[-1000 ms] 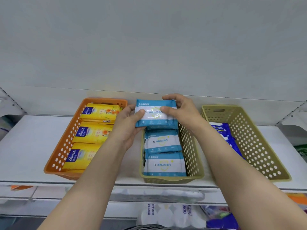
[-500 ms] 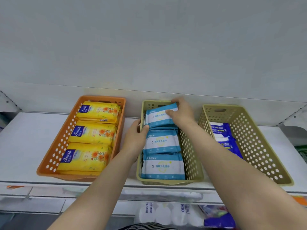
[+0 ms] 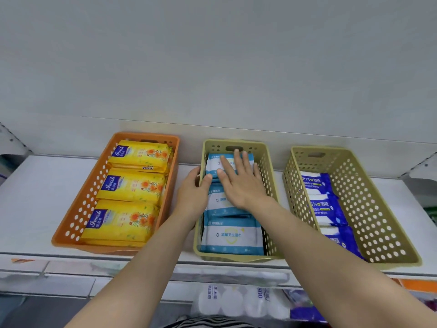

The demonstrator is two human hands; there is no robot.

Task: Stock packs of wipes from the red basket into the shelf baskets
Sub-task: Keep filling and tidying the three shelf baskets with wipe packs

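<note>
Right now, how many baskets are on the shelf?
3, side by side on the shelf: an orange basket on the left with yellow packs, a tan basket in the middle, and another tan basket on the right. None look hidden.

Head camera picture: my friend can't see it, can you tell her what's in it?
A person's right hand presses flat on a light blue wipes pack at the back of the middle basket, while the left hand grips its left wall. On the same shelf, an orange basket holds yellow packs and a right basket holds dark blue packs.
</note>
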